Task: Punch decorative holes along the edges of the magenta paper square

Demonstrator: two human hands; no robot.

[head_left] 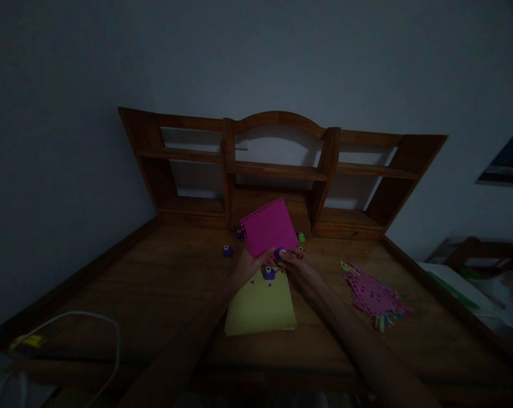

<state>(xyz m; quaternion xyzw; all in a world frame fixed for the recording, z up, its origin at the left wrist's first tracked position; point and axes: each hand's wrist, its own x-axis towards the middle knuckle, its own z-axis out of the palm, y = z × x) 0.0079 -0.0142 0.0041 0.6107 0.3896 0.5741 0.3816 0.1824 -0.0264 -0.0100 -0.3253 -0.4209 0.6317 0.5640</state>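
A magenta paper sheet (268, 226) with punched holes along its edges is held up above the desk. My left hand (247, 265) grips its lower edge, fingers closed. My right hand (298, 264) is closed on a small purple paper punch (279, 253) at the sheet's lower right corner. Below the hands lies a yellow sheet (260, 309) with a few tiny pink cut-outs on it, and a second purple punch (269, 273) sits at its top edge.
More small punches stand on the wooden desk (154, 283): purple ones (227, 250) at left, a green one (301, 237) at right. A pile of punched coloured sheets (375, 296) lies at right. A wooden shelf unit (277, 170) backs the desk. A white cable (90, 323) loops at front left.
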